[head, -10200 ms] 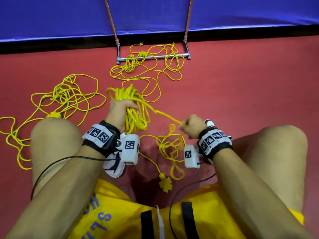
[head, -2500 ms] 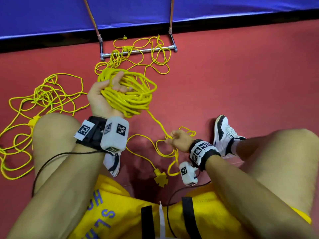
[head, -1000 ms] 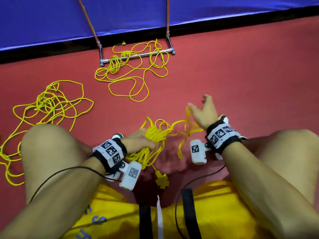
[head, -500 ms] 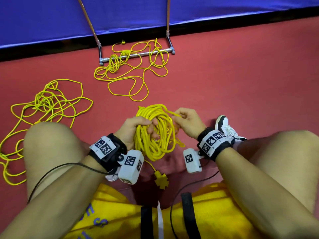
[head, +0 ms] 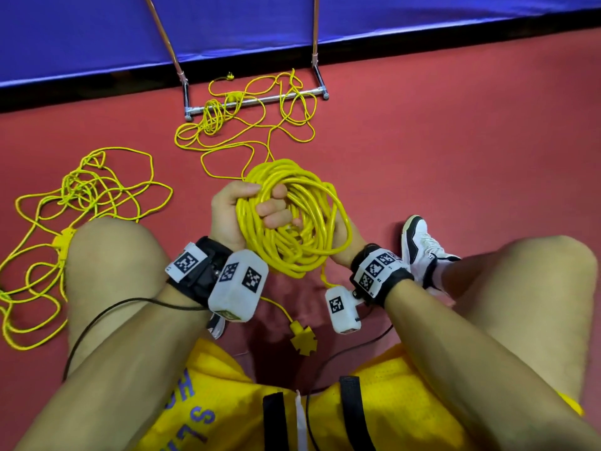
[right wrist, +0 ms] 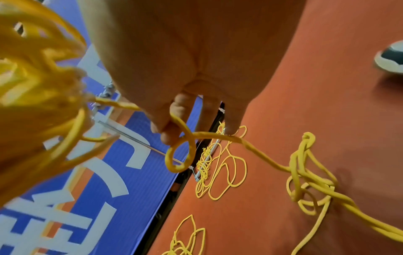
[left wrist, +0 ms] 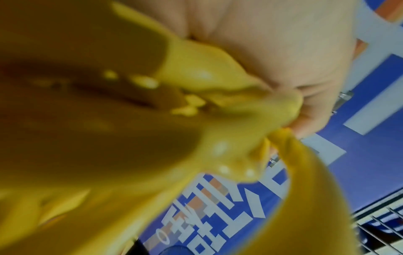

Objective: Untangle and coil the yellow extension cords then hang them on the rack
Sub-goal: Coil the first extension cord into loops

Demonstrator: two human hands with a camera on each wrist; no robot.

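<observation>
A white-and-black sneaker (head: 422, 249) rests on red floor (head: 455, 141) before a blue banner (head: 292, 24).

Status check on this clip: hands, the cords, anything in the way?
Left hand grips the coil; right hand pinches its strand. Two tangled cords on the floor, one draped over the rack base. Nothing hung in view.

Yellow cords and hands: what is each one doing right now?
Coiled yellow extension cord: looped, gripped by both hands.
Left hand: grips the coil.
Right hand: pinches a strand.
Tangled yellow cord by the metal rack bar: loose on the floor.
Left yellow tangle: untouched.
</observation>
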